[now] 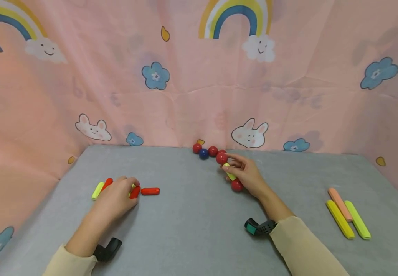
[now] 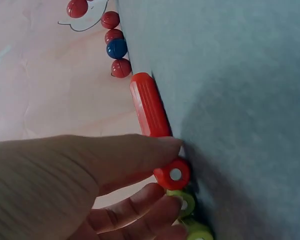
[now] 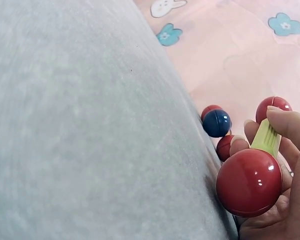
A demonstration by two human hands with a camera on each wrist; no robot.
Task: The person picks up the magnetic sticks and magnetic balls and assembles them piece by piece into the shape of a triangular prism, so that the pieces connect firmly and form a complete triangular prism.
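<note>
Here, your right hand (image 1: 248, 174) is pinching a yellow-green stick (image 1: 229, 171) already capped by two red balls (image 1: 221, 158); your left hand (image 1: 116, 199), fingers curled, is gripping a short red stick (image 1: 134, 191). Remaining loose: spare balls (image 1: 203, 154), three long sticks (image 1: 348, 214).

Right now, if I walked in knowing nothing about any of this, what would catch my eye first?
Probably the right hand near the back of the grey table, gripping a yellow-green stick with a red ball at each end. Behind it a blue ball sits among red ones against the pink rainbow-and-bunny cloth. The left hand pinches a short red stick among other red and yellow-green ones.
</note>
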